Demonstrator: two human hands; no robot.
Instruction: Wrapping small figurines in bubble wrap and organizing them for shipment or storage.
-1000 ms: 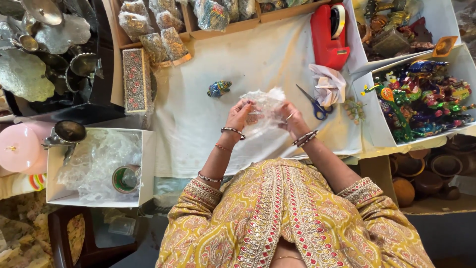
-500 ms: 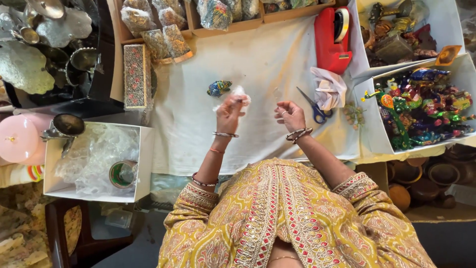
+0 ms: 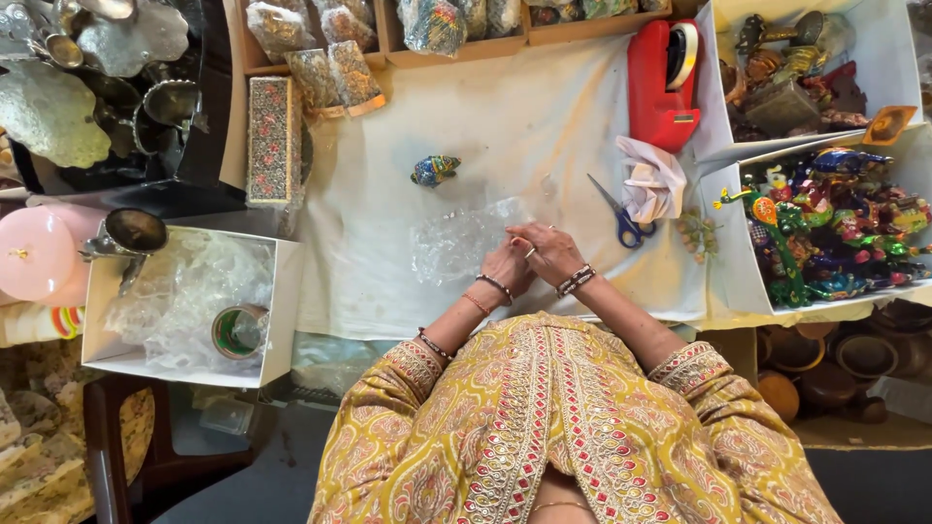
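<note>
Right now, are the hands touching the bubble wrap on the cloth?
Touching. The head view shows both hands, left and right, resting on the near right edge of the bubble wrap, which lies flat on the cloth.

1. Bubble wrap sheet (image 3: 464, 243): clear, crinkled plastic, spread flat on the white cloth, its right edge under the person's fingertips.
2. Painted figurine (image 3: 434, 170): small, blue, green and gold, lying alone just beyond the sheet.

Single head view, looking straight down from above person onto cloth-covered table (image 3: 388, 291); mid distance.
</note>
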